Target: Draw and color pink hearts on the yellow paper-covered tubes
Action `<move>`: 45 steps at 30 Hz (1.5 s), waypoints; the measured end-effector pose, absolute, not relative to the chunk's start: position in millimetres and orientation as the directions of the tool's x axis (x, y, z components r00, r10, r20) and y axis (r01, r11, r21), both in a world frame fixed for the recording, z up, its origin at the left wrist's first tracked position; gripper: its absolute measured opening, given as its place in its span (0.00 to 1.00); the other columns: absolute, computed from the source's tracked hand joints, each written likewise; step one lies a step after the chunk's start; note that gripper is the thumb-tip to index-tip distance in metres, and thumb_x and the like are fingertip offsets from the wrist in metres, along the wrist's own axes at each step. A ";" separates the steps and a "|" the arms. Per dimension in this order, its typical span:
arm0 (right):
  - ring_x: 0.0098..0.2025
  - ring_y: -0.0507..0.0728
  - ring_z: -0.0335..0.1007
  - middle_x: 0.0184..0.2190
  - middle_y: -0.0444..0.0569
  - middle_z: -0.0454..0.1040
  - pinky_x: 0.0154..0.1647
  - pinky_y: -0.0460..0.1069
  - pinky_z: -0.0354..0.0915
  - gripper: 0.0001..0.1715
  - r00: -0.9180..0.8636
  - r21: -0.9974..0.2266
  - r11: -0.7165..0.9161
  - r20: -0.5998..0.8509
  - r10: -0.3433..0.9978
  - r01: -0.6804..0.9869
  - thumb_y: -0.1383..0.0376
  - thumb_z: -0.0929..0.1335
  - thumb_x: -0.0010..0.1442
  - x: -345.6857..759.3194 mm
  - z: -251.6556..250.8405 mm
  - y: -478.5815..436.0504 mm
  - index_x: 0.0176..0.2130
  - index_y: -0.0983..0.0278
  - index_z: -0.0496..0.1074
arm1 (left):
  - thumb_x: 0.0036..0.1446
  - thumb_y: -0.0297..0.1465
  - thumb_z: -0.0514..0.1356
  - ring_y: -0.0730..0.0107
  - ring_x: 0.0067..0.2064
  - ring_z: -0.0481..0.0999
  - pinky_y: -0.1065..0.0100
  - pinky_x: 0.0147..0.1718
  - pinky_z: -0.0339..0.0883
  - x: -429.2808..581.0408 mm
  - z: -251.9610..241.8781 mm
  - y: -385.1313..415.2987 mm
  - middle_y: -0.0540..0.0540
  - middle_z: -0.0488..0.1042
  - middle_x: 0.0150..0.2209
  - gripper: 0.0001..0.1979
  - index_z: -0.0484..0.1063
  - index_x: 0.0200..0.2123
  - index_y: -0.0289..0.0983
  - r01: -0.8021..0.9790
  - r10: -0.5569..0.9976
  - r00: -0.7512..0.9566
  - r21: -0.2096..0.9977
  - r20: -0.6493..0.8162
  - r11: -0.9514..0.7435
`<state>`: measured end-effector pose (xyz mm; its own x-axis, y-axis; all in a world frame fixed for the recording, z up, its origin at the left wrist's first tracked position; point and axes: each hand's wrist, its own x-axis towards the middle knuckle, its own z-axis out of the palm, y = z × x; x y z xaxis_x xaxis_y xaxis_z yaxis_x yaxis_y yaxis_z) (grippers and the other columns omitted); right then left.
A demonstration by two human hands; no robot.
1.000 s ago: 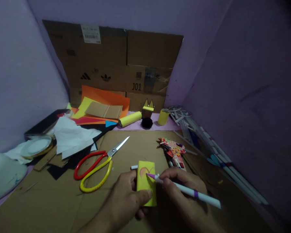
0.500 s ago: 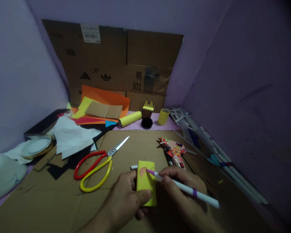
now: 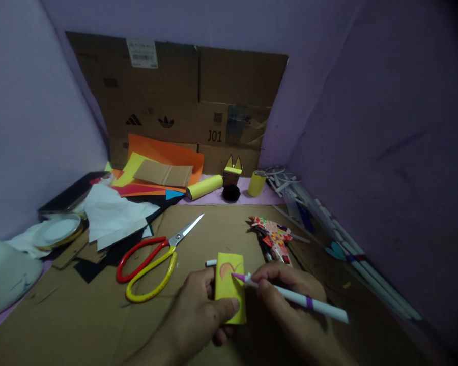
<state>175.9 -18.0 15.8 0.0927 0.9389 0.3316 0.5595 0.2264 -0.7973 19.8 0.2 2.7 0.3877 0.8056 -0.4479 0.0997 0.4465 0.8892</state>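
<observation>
My left hand (image 3: 204,310) is closed around a small yellow paper piece (image 3: 229,307), held upright with the thumb across its lower front. A pinkish curved outline, partly filled, shows on its upper face. Between the fingers of my right hand (image 3: 286,295) is a white marker (image 3: 309,302) with a purple band. Its purple tip rests at or just over the yellow face, beside the outline. The white end of a thin stick-like thing (image 3: 210,263) pokes out behind the yellow piece, near my left fingers; the rest of it is hidden.
Scissors (image 3: 171,249) with red and yellow handles lie left of my hands. A flower-patterned glue gun (image 3: 277,236) lies beyond my right hand. Farther back are a yellow tube (image 3: 206,187), a black pompom (image 3: 231,192) and orange paper (image 3: 168,147). White sticks (image 3: 362,264) line the right wall.
The marker tip has moved slightly down across the yellow face. The pinkish outline now shows a further curved line on its right. My left hand and the yellow piece stay in place.
</observation>
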 end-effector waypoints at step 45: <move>0.14 0.51 0.63 0.12 0.42 0.69 0.13 0.42 0.57 0.12 0.148 -0.824 0.186 0.308 0.940 0.536 0.64 0.64 0.50 175.0 11.5 -19.8 0.21 0.63 0.75 | 0.42 0.32 0.60 0.78 0.16 0.66 0.75 0.13 0.60 20.0 2.6 -0.1 0.51 0.69 0.21 0.16 0.66 0.36 0.31 0.119 0.804 0.390 0.891 -0.448 0.439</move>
